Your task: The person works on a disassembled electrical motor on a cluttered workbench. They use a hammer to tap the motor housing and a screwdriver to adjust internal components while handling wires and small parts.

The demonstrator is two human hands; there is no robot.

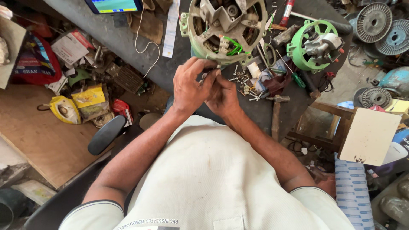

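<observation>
At the far left, a bare plywood board point(40, 140) lies on the floor, and above it a litter of packets, a yellow plastic iron-shaped casing point(64, 110) and a red printed bag point(36, 64) is heaped against the edge of the dark grey desk point(110, 34), seemingly pushed aside to keep the working surface free. A white cord point(147, 40) trails down over the desk edge beside a long white paper strip point(170, 30).

Moving inward, the left hand point(190, 87) comes up over the desk edge with its fingers point(203, 68) curled tight, meeting the right hand point(222, 97) just below the round pale-green metal motor housing point(223, 27). Both hands pinch together on something small at the housing's lower rim, near its bright green wires point(232, 46); the piece itself is hidden between the fingertips, so what it is cannot be told. The two hands seem pressed close so one can steady while the other works. The housing sits at the near edge of the desk, open face up, directly ahead of the person, within easy reach.

Just right of the hands, loose silver screws and bolts point(247, 83) are scattered, close enough to pick up quickly. A wooden-handled hammer point(276, 113) lies beside them. Further right stands a bright green spoked motor end-cover point(313, 44), and at the far right grey ribbed metal discs point(375, 21) rest among other parts.
</observation>
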